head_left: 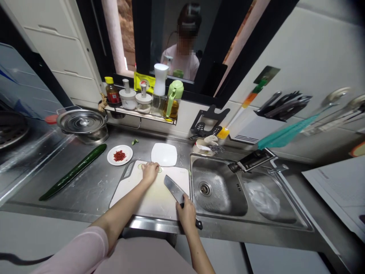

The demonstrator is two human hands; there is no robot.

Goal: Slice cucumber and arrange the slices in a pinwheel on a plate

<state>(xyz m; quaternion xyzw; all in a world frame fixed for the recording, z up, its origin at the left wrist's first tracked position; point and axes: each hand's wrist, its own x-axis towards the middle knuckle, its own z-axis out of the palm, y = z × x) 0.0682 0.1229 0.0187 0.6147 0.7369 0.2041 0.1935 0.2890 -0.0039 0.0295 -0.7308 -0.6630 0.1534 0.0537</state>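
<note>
My left hand [150, 170] rests curled over pale green cucumber slices [140, 166] at the far end of the white cutting board [134, 190]. My right hand [186, 213] grips the black handle of a cleaver [173, 188], whose blade lies angled above the board's right side. A long whole cucumber [74, 171] lies on the steel counter to the left. A small white plate of chopped red chilli [120, 155] and a bare white square plate [164, 154] sit just beyond the board.
A steel sink [219, 190] with a black tap [251, 160] is right of the board. A lidded pot [82, 123] stands at the back left beside a rack of bottles and jars [142, 99]. Utensils hang on the right wall. The window reflects a person.
</note>
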